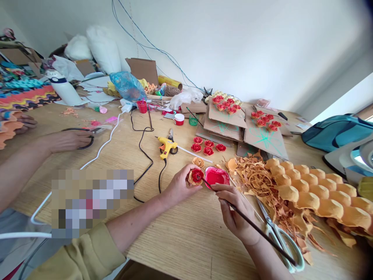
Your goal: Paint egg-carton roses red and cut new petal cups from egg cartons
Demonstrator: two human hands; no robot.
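Observation:
Between the fingers of my left hand (pixel 181 182) is a small egg-carton flower (pixel 196 177), red in the middle and still orange around its outer petals. My right hand (pixel 235 208) grips a long dark paintbrush (pixel 253 223), whose tip touches the flower's centre. Just right of the flower lies a shallow dish of red paint (pixel 217 177). An unpainted orange flower (pixel 198 161) sits behind my left hand. Beyond it stand several red-painted flowers (pixel 208 151) on the table.
Scissors (pixel 269 225) and orange scraps (pixel 256 175) lie right of my right hand, beside an egg tray (pixel 317 190). A yellow glue gun (pixel 167 147) with its cord lies ahead. More red flowers rest on cardboard (pixel 227 116). At left, a co-worker's hand (pixel 70 140) holds black-handled scissors.

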